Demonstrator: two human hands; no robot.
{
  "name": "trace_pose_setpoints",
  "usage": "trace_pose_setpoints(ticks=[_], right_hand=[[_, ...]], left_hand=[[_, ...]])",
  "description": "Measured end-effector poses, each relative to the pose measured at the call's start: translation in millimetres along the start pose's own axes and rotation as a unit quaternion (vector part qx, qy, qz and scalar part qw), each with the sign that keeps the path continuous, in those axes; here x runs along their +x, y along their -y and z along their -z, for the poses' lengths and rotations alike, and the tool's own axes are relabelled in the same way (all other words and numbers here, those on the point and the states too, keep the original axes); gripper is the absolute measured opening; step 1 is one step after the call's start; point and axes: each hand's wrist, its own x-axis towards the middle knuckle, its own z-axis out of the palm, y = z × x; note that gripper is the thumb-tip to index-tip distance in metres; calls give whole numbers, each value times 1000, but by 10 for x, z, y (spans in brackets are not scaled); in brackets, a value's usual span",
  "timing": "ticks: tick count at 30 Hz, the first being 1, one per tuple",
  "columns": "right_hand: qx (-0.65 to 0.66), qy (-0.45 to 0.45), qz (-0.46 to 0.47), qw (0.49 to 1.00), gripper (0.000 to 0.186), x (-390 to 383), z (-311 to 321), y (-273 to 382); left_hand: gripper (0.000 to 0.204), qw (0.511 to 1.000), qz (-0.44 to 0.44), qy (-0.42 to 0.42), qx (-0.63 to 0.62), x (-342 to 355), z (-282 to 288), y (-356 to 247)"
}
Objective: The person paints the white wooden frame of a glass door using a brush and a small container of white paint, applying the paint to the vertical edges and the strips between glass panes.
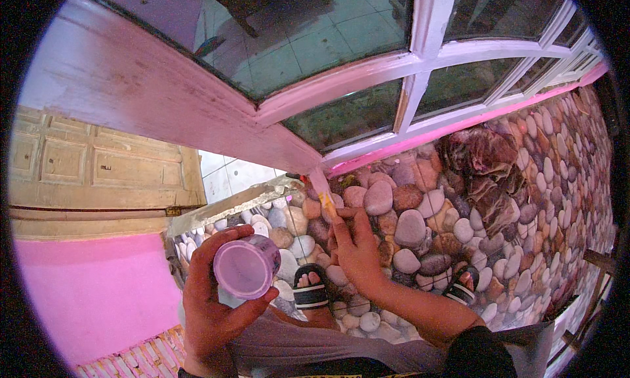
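My left hand (213,293) is wrapped round a small plastic cup (223,271), its open mouth tilted up toward me. Pale pinkish-white stuff, maybe paint, shows inside the cup. In my right hand (357,250) is a slim paintbrush (326,202) with a yellow part near my fingertips. Its far end points at the bottom corner of the white-and-pink window frame (298,148); whether it touches the wood I cannot tell. Dark smudges mark the wide board (151,69) to the left of the glass.
Pebble-patterned flooring (410,228) lies under my sandalled feet (310,287). A crumpled dark plastic bag (482,161) rests by the window's base. To the left are a wooden panelled door (111,161) and a bright pink wall (98,293). Wooden pieces (594,263) stand at the right edge.
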Motion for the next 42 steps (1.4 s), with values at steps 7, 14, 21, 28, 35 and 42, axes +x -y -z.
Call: trace_pose_setpoints(ticks=[7,14,21,28,35,42], right_hand=[[86,-33,-18,996,19,-123,17,183],[27,-54,10,998,22,13,-24,169],[6,-52,72,996,21,-65,-53,192],[15,-62,45,997,21,35,-69,175],[23,-14,105,994,21,-32,-142,481],[48,29,137,989,21,-161,-108,894]], left_hand=[[82,1000,-2,1,-7,1,11,-4],[81,1000,8,5,-7,-6,14,-21],[80,1000,-6,9,19,8,14,-33],[83,1000,-8,14,4,-13,21,-9],[82,1000,-1,4,-6,-19,7,-26],[82,1000,-1,2,4,-27,33,-7]])
